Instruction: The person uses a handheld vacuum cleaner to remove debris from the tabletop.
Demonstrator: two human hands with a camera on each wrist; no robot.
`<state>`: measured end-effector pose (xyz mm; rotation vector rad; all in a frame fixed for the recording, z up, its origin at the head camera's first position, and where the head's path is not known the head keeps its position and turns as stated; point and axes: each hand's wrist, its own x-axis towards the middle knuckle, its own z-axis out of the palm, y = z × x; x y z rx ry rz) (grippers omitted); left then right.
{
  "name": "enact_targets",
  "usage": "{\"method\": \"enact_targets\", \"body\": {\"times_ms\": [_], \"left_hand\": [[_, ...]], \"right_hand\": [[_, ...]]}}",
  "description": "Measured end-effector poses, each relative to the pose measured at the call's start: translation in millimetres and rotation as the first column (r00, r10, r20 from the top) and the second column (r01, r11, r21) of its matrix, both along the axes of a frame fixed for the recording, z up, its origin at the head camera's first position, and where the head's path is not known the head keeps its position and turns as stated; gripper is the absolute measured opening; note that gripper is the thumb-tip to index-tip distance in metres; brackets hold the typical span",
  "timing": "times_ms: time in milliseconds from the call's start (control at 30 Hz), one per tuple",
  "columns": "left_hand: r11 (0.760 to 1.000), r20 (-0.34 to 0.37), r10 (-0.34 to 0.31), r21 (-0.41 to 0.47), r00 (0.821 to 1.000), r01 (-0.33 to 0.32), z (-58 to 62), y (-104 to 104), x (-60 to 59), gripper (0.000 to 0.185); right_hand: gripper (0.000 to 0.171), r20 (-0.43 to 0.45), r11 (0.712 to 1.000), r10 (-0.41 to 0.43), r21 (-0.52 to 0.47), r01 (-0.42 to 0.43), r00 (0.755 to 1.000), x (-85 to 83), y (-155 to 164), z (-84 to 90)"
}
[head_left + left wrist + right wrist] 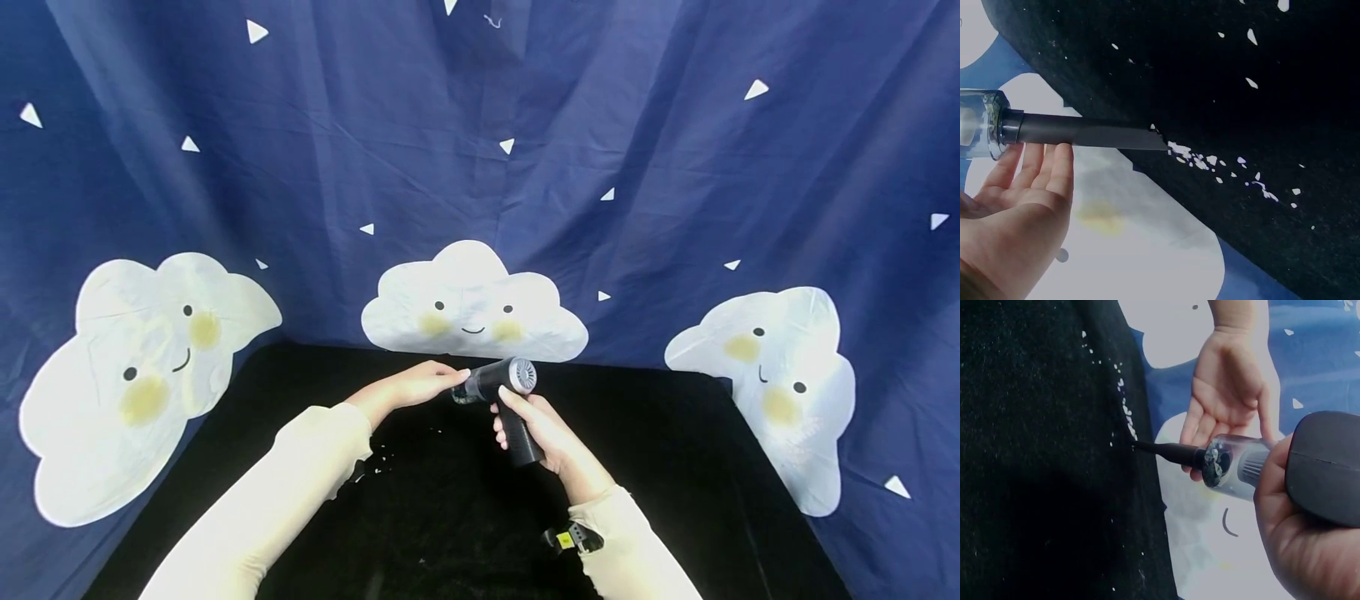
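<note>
While your right hand is wrapped round the grip of the handheld vacuum, the machine sits raised over the far middle of the counter, its slim nozzle angled down so the tip meets the white scraps on the black cloth. Your left hand is flat and relaxed, fingers straight beneath the clear dust cup, supporting it rather than clutching anything.

My guess is the weak point is that nozzle tip: it works close to the cloth's edge in the wrist views, so pressing hard could snag the fabric or flick scraps over the side. With the left hand only cradling, a twist of the right wrist could also let the cup slide off your fingers.

More scraps lie scattered nearer your left sleeve, and stray flecks dot the cloth further out. Behind hangs a blue backdrop printed with smiling clouds. Nothing stands between nozzle and scraps.
</note>
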<state>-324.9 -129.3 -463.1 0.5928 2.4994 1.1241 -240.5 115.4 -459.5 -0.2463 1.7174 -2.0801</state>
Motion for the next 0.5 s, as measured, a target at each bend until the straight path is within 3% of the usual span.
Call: {"method": "enact_targets", "body": {"times_ms": [500], "left_hand": [[0.998, 0.008, 0.01, -0.063, 1.0, -0.009, 4.8, -19, 8.5, 0.051]], "right_hand": [[0.038, 0.035, 0.999, 0.041, -0.023, -0.04, 0.999, 1.7, -15, -4.4]]}}
